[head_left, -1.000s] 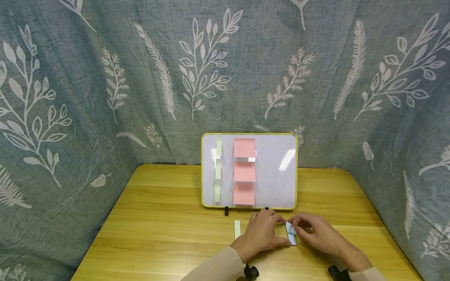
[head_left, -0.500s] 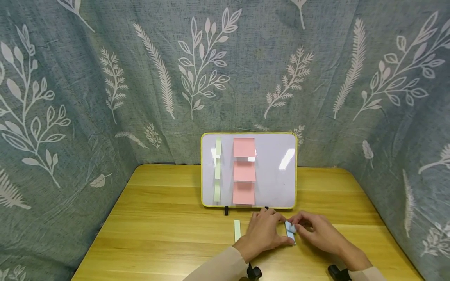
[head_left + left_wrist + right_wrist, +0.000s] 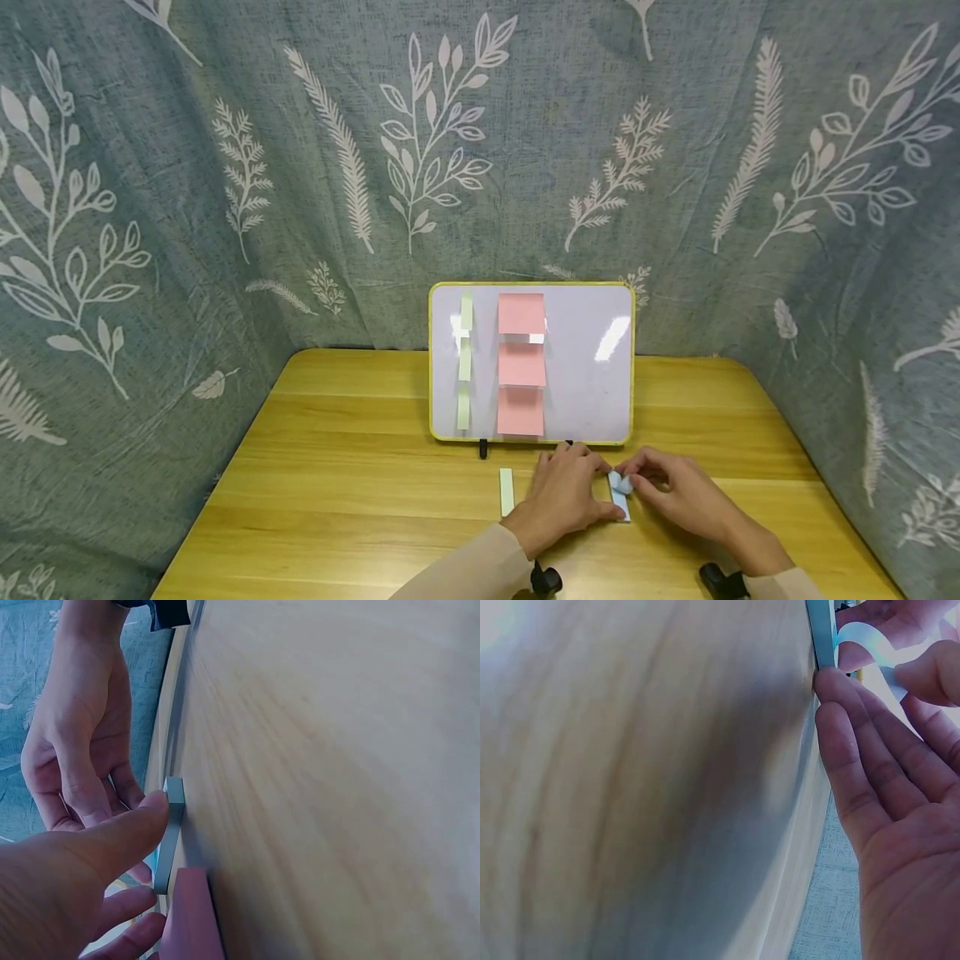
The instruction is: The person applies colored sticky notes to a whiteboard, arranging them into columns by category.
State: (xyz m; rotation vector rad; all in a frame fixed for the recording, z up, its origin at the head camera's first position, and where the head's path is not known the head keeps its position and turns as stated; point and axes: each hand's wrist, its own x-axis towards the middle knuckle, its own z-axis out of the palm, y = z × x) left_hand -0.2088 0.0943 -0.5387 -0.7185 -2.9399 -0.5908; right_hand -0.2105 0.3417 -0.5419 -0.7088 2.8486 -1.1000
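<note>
A narrow blue sticky note pad (image 3: 621,505) lies on the table in front of the whiteboard. My left hand (image 3: 564,498) holds it by its ends, the thumb at the near end and a finger at the far one. My right hand (image 3: 684,498) pinches the top blue sticky note (image 3: 866,634), which curls up away from the pad. Left of my left hand lies a narrow light green sticky note pad (image 3: 507,492). The left wrist view also has a pink pad (image 3: 193,919) beside the left fingers; the left hand hides it in the head view.
A yellow-rimmed whiteboard (image 3: 588,375) stands behind the hands on black feet. Stuck to it are a column of light green strips (image 3: 465,360) and a column of pink notes (image 3: 521,364). A patterned curtain (image 3: 540,150) surrounds the wooden table (image 3: 337,475).
The top blue note has curled further up from the pad in my right fingers. My left thumb has shifted slightly right onto the pad's near end.
</note>
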